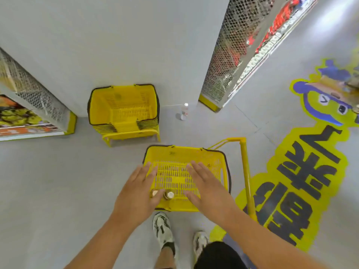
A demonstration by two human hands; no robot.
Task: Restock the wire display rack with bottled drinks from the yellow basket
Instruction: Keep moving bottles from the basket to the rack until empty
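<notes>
A yellow plastic basket with slotted sides (194, 154) sits on the grey floor (58, 181) right in front of the person's feet. Its long side runs left to right, and its open top faces up. Two bottled drinks with shiny gold caps (168, 195) stand up straight in the near left corner of the basket, side by side, with their caps pointing up at the camera. The left hand (136, 193) reaches down over the left part of the basket. Its fingers are straight and spread a little, and its thumb lies over the left bottle's cap. I cannot tell if it touches the cap. The right hand (206, 189) reaches down over the right part of the basket with its fingers straight and spread, and it holds nothing. Two white and black sneakers (162, 228) show below the basket. A yellow metal frame with a tall post (245, 171) stands just to the right of the basket. Farther back, a stack of yellow plastic baskets (124, 107) rests on a low yellow stand against the white wall. A small clear bottle with a white cap (184, 111) stands on the floor near the stack. A tall wire mesh display rack (223, 61) stands at the back right, with red packs behind its mesh. Another wire mesh rack (33, 90) stands at the left. A big yellow and blue cartoon sticker (318, 152) covers the floor on the right.
</notes>
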